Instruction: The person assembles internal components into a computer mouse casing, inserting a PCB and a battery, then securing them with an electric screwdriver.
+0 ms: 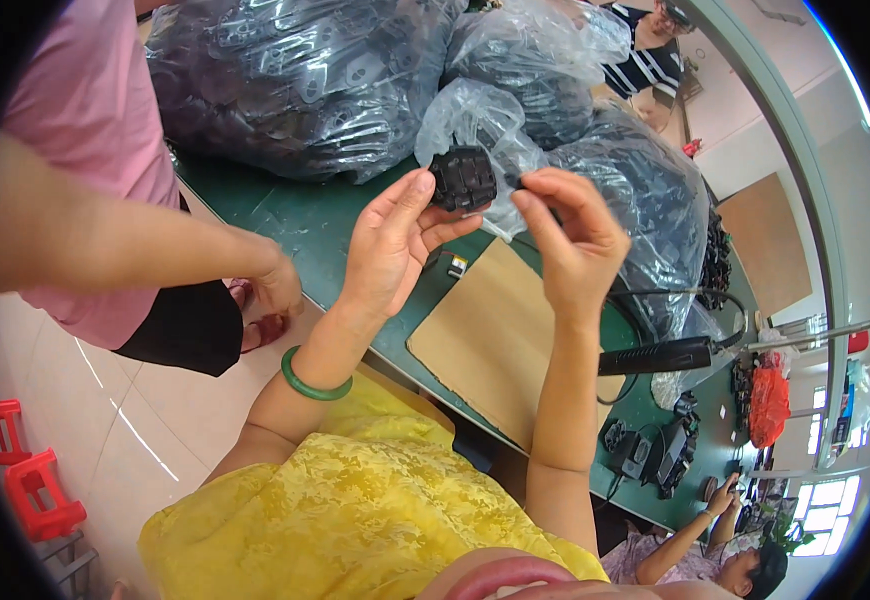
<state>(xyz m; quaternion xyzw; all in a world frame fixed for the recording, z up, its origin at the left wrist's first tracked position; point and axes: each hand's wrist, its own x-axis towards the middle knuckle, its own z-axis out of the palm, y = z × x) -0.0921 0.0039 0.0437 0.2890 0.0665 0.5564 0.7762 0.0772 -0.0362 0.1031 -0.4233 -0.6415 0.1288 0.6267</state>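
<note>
My left hand [390,240] grips a squarish black moulded plastic part [463,180] by its edges, thumb on the near side, its ribbed face turned toward me. Just to the right of it, my right hand [577,235] is closed in a pinch. Something small and dark shows at those fingertips, too small to name. Both hands are raised over the green table [300,225] and a brown cardboard sheet [500,330]. Behind the part lies a crumpled clear plastic bag [485,115].
Large clear bags of dark parts [295,80] fill the table's far side. A black cylindrical tool [660,356] hangs right of my right forearm. Black parts [655,455] lie at right. A person in pink [95,180] stands close on my left; red stools [45,495] are on the floor.
</note>
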